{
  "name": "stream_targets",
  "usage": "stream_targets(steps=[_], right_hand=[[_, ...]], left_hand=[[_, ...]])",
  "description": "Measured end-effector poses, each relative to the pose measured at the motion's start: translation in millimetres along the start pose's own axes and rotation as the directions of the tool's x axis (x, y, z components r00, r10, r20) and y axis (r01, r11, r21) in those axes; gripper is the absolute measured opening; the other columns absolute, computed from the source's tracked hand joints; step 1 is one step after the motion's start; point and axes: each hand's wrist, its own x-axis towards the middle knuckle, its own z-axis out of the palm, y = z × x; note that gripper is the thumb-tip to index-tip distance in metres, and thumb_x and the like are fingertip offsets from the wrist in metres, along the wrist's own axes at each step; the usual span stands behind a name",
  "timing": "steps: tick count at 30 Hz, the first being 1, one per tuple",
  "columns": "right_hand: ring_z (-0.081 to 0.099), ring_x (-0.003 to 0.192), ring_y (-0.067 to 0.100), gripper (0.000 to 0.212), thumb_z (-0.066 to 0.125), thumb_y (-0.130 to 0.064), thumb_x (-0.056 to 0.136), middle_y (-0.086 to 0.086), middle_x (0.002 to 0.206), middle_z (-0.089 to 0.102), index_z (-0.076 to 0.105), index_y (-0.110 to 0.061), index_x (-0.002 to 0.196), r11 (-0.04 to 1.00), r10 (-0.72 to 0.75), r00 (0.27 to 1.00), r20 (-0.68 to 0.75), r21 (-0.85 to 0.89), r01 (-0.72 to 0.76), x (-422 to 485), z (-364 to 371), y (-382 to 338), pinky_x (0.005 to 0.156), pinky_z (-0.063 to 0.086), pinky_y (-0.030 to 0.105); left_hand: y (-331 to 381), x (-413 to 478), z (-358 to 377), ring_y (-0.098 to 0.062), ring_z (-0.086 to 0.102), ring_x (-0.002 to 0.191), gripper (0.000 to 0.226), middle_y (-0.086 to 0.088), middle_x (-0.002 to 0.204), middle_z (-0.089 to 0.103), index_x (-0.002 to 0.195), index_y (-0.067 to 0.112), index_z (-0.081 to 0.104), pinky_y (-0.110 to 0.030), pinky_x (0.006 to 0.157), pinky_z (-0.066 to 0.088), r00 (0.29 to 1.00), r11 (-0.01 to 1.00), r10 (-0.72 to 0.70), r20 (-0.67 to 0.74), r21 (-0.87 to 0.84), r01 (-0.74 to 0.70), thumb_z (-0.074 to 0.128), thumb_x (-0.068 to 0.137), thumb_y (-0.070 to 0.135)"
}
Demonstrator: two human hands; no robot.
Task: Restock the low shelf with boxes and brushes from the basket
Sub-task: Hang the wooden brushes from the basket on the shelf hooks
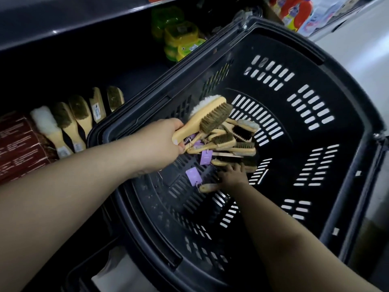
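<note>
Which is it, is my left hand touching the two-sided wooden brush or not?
Touching. In the head view the left hand grips the handle of the two-sided wooden brush, with no gap between them.

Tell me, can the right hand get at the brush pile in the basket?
Likely yes: the right hand is down in the open basket, fingers at the edge of the brush pile. The left hand holds its double-sided brush above, clear.

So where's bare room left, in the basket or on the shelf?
Basket floor is bare this side of the right hand and beyond the brush pile. The shelf shows a dark gap between brush row and yellow-green tubs. Crowded: the pile, and the row against red boxes.
</note>
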Motion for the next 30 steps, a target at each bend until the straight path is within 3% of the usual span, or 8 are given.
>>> stream_targets(steps=[5,10,15,21,23,25,27,30], right_hand=[[0.053,0.099,0.022,0.017,0.063,-0.024,0.087,0.003,0.101,0.055,0.057,-0.021,0.102,0.828,-0.301,0.952,0.050,0.508,0.235,-35,-76,5,0.083,0.038,0.029],[0.053,0.107,0.019,0.026,0.068,-0.027,0.079,-0.005,0.109,0.059,0.063,-0.027,0.105,0.880,-0.428,0.846,-0.317,0.068,0.471,-89,-149,3,0.104,0.034,0.036],[0.062,0.072,0.022,0.004,0.068,-0.022,0.074,-0.002,0.072,0.063,0.069,-0.019,0.076,0.888,-0.385,0.323,-0.864,-0.252,0.384,-138,-156,5,0.087,0.043,0.035],[0.059,0.059,0.017,0.013,0.060,-0.020,0.079,-0.006,0.065,0.059,0.070,-0.019,0.088,0.883,-0.313,0.099,-0.945,-0.250,0.398,-138,-148,-14,0.064,0.043,0.030],[0.059,0.062,0.014,0.025,0.060,-0.018,0.077,-0.014,0.071,0.056,0.059,-0.020,0.102,0.870,-0.157,0.187,-0.970,-0.046,0.491,-123,-145,-12,0.067,0.038,0.029],[0.057,0.067,0.014,0.036,0.061,-0.016,0.080,-0.019,0.073,0.047,0.042,-0.024,0.110,0.800,0.156,0.447,-0.881,0.378,0.466,-102,-138,-2,0.063,0.037,0.028],[0.061,0.078,0.022,0.039,0.060,-0.018,0.086,-0.013,0.078,0.051,0.036,-0.021,0.117,0.614,0.412,0.703,-0.580,0.746,0.256,-70,-123,16,0.062,0.037,0.029],[0.061,0.103,0.031,0.045,0.058,-0.021,0.089,0.014,0.111,0.061,0.043,-0.005,0.129,0.400,0.387,0.920,-0.062,0.910,-0.107,-33,-93,30,0.077,0.050,0.030]], left_hand=[[3,2,1,-0.018,0.052,0.071,0.012,-0.004,0.085,0.061,0.094,0.023,0.060,-0.027,0.062,0.040,0.999,0.981,-0.037,0.033,-0.191,0.042,0.054,0.092,0.013],[4,3,-4,-0.022,0.058,0.094,0.018,-0.007,0.104,0.064,0.108,0.015,0.058,-0.029,0.073,0.041,0.998,0.959,-0.060,-0.036,-0.279,0.048,0.051,0.096,0.026],[5,-2,-1,-0.025,0.064,0.102,0.017,-0.008,0.109,0.066,0.113,0.014,0.052,-0.039,0.085,0.052,0.990,0.848,-0.072,0.120,-0.515,0.124,0.051,0.096,0.016],[4,-8,10,-0.019,0.065,0.078,0.030,-0.010,0.095,0.068,0.114,0.011,0.052,-0.029,0.063,0.051,0.981,0.816,-0.015,0.194,-0.564,0.124,0.064,0.086,0.010],[2,-7,10,-0.023,0.067,0.084,0.035,-0.012,0.097,0.068,0.114,0.010,0.052,-0.030,0.063,0.053,0.986,0.824,-0.035,0.162,-0.554,0.120,0.067,0.083,0.003],[0,-6,11,-0.022,0.066,0.086,0.035,-0.010,0.098,0.068,0.112,0.012,0.053,-0.027,0.062,0.050,0.992,0.872,-0.055,0.115,-0.478,0.104,0.068,0.082,0.004],[-2,-6,13,-0.022,0.065,0.085,0.031,-0.009,0.097,0.068,0.110,0.013,0.056,-0.027,0.060,0.050,0.996,0.906,-0.063,0.069,-0.414,0.086,0.068,0.082,0.006],[-3,-4,14,-0.021,0.064,0.075,0.023,-0.010,0.091,0.068,0.104,0.012,0.060,-0.026,0.052,0.050,0.998,0.924,-0.055,0.004,-0.378,0.052,0.065,0.083,0.004]])
